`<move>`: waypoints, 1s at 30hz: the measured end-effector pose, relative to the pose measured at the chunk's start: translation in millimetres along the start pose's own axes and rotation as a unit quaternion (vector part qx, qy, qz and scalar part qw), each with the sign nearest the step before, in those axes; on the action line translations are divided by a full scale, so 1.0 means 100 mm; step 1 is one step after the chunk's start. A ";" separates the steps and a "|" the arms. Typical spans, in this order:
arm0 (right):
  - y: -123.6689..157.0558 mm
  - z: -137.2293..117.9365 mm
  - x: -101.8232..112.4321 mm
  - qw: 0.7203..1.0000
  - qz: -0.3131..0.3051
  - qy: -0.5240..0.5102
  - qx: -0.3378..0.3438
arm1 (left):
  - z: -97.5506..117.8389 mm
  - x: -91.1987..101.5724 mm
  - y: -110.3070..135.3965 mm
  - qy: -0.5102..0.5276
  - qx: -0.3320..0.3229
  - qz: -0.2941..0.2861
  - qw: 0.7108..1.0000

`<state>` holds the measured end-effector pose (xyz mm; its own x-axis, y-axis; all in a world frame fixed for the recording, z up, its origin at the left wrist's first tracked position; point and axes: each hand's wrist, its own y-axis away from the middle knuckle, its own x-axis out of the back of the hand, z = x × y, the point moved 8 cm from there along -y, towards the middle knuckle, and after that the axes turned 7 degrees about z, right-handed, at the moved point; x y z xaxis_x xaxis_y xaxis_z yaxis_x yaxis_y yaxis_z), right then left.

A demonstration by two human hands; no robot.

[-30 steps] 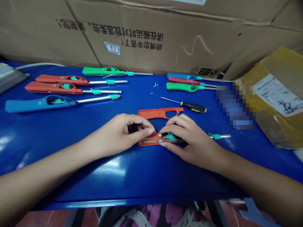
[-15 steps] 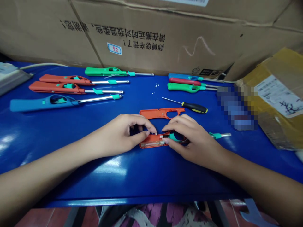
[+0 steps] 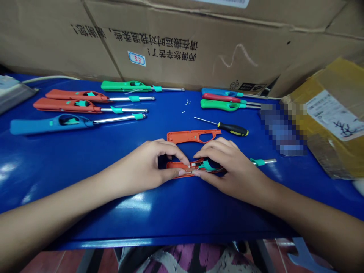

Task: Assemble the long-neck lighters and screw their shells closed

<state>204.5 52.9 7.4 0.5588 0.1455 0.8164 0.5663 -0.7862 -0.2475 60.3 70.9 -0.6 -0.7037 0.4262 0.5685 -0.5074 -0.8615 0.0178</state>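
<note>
An opened orange gas lighter (image 3: pixel 174 165) lies on the table before me, with its inside facing up. Its green trigger (image 3: pixel 209 165) shows between my hands, and its metal tube with a green collar (image 3: pixel 258 162) sticks out beyond my right hand. My left hand (image 3: pixel 148 163) has thumb and index finger closed on the clear fuel tank in the handle, mostly covering it. My right hand (image 3: pixel 233 163) grips the lighter around the trigger area, its thumb at the end of the tank. Just behind lies the loose orange half shell (image 3: pixel 182 136).
A black and yellow screwdriver (image 3: pixel 233 129) lies behind my right hand, near small white screws (image 3: pixel 187 102). Several assembled lighters, among them a blue lighter (image 3: pixel 51 126) and a green lighter (image 3: pixel 218 104), lie farther back. A cardboard box (image 3: pixel 170 22) walls off the rear; a taped parcel (image 3: pixel 327 151) stands right.
My left thumb and index finger have moved down and right from the handle's upper edge onto the clear tank. My right hand stays nearly still on the lighter.
</note>
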 end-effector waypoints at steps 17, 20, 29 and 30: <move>-0.06 0.10 0.39 0.996 0.090 -0.011 -0.016 | 0.34 -0.07 0.24 -0.261 -0.174 0.081 0.946; -0.03 0.17 0.47 0.999 -0.010 0.032 0.019 | 0.50 -0.24 0.41 -0.336 -0.222 0.092 0.911; -0.03 0.31 0.47 0.997 -0.072 0.015 -0.010 | 0.60 -0.53 0.61 -0.446 -0.291 0.093 0.842; -0.05 0.27 0.45 0.998 -0.059 0.002 -0.001 | 0.60 -0.53 0.61 -0.448 -0.292 0.093 0.840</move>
<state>243.7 79.6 31.1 0.4857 0.2353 0.8418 0.6273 -0.7646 -0.1482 96.8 -20.8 19.4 -0.2729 -0.3054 0.9123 -0.7713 -0.4973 -0.3972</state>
